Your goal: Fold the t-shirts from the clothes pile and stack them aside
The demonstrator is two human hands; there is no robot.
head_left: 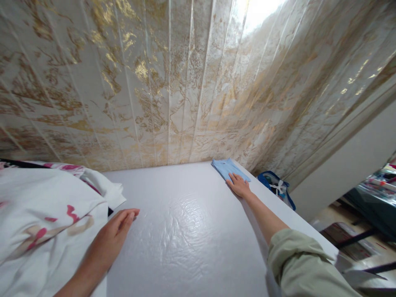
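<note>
My right hand [239, 185] reaches to the far right corner of a white glossy table [185, 231] and lies flat, fingers stretched, on a folded light blue cloth [225, 168]. My left hand [114, 233] rests flat on the table near its left side, fingers together and extended, touching the edge of a white fabric with pink floral print [40, 218]. Neither hand grips anything. A pale green sleeve [300, 264] covers my right upper arm.
A wall of cream panels with gold marbling [185, 82] rises behind the table. A blue bag [275, 185] sits on the floor past the table's right edge. Cluttered boxes and dark furniture [371, 198] stand at far right.
</note>
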